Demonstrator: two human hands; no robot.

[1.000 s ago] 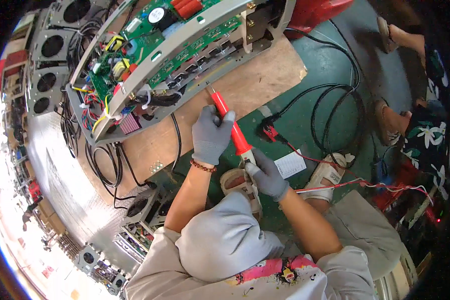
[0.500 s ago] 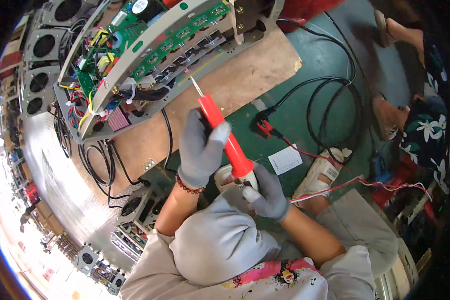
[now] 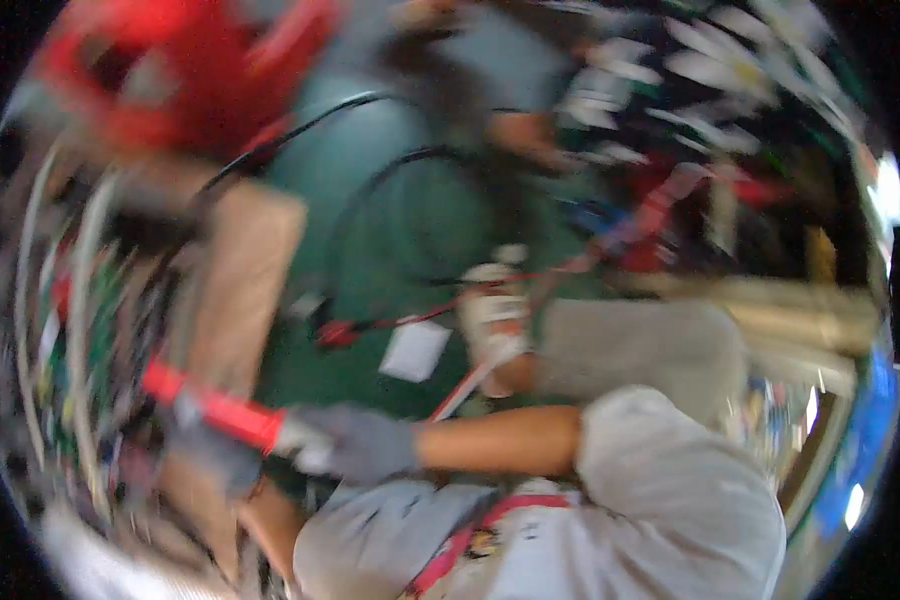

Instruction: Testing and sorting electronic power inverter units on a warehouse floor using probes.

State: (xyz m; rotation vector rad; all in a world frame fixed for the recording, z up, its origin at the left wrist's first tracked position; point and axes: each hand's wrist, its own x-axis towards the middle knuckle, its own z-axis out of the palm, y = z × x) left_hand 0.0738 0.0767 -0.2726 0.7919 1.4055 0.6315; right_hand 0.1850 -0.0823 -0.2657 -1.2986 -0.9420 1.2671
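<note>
The picture is heavily blurred. Both hands wear grey gloves and grasp 1 red tool [image 3: 210, 408], which lies slanted over the green surface [image 3: 410, 230]. The right hand [image 3: 355, 442] is clenched on its near end, and the left hand [image 3: 205, 450] grips under its middle. A white tag [image 3: 415, 350] lies near, beside black cables [image 3: 370, 215].

Frame heavily motion-blurred. Green floor [image 3: 410, 230] fills the centre, black cables [image 3: 370, 215] looping across it. Tan wooden board [image 3: 240, 270] lies at left. White paper slip [image 3: 415, 350] rests on the green. Bright light [image 3: 885, 195] at right rim; blue surface [image 3: 865, 440] below it.
</note>
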